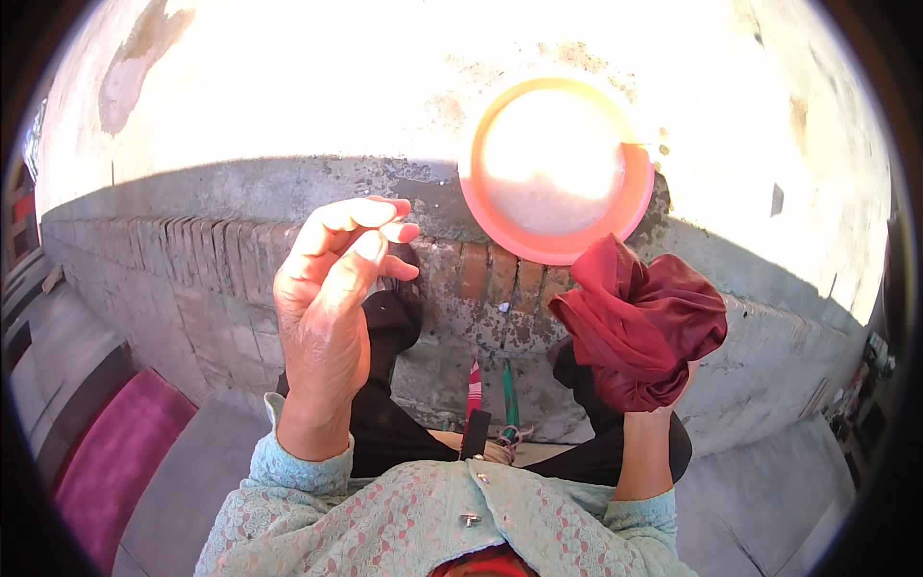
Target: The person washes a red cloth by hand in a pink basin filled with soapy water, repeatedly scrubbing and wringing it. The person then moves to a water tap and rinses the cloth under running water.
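Note:
Raised at the left, my left hand (pixel 332 279) has its fingers loosely bent and apart, with nothing visible between them. A bunched dark red cloth (pixel 639 322) with a smooth sheen covers most of my right hand (pixel 685 387), which grips it from below; the fingers are hidden under the folds. Just beyond the cloth stands a round pink-orange plastic basin (pixel 627 207). Whitish, glaring liquid or foam fills its inside, too bright to make out. The cloth hangs in front of the basin's near rim.
The basin stands on a sunlit concrete ledge (pixel 317 183) with a brick edge (pixel 481 279). My dark-trousered legs (pixel 385 337) are below it. A red-striped strap (pixel 474 385) and a green one (pixel 511 394) lie between my knees. A magenta mat (pixel 125 462) lies at the lower left.

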`<state>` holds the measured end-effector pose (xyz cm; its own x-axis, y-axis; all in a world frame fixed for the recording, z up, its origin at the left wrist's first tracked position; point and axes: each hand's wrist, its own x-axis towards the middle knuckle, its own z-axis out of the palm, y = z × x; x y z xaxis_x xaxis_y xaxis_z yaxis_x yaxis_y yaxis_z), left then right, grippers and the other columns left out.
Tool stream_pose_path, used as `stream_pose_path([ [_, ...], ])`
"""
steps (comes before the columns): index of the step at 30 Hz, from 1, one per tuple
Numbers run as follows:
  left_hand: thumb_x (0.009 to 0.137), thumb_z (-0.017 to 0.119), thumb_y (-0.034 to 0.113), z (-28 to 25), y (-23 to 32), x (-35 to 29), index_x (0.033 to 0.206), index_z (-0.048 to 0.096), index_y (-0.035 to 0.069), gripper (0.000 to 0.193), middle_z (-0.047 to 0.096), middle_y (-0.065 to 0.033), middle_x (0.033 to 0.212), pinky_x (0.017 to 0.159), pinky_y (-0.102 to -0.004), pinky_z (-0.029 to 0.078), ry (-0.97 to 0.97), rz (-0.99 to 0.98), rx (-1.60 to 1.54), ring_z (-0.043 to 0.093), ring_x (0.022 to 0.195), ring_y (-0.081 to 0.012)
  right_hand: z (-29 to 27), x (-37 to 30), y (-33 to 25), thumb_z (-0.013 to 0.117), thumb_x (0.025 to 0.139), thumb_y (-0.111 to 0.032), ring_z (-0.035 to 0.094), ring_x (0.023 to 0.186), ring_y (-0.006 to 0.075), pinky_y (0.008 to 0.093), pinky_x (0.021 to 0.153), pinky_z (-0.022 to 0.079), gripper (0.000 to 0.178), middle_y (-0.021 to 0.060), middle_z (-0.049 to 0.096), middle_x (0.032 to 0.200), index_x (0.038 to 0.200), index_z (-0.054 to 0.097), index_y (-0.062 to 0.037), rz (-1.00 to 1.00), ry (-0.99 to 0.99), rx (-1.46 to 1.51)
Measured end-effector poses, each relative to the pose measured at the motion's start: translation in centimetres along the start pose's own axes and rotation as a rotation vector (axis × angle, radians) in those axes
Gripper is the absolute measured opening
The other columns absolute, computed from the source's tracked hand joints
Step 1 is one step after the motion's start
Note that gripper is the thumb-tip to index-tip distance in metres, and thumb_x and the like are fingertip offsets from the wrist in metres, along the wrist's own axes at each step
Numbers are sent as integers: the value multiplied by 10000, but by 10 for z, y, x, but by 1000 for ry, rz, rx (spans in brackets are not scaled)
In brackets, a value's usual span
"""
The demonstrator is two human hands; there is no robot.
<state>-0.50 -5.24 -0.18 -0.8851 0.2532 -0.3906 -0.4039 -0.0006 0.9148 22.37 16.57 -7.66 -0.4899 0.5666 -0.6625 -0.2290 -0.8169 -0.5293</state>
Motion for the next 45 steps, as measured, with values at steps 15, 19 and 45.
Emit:
stream_pose_path([
  [15,862,581,63,28,-41,6,1051,567,13,197,500,-130,1157,793,-259,454,-70,-35,343,541,973,-157,18,37,4,474,901,-363,458,1192,339,510,1032,338,519,160,450,1320,1302,397,-42,227,12,52],
  [19,802,627,50,39,-47,-8,1002,582,31,206,558,-175,1077,717,-287,475,-58,9,460,573,879,-217,33,31,13,477,901,-363,459,1191,339,509,1032,338,521,161,450,1320,1302,397,-40,299,-36,92],
  [45,739,637,49,-270,129,-129,954,557,51,229,527,-109,1052,769,-378,463,562,-136,1046,550,937,-305,278,-120,-79,502,910,-305,489,1142,292,420,991,406,498,152,471,1280,1300,384,-20,107,-403,-354],
])
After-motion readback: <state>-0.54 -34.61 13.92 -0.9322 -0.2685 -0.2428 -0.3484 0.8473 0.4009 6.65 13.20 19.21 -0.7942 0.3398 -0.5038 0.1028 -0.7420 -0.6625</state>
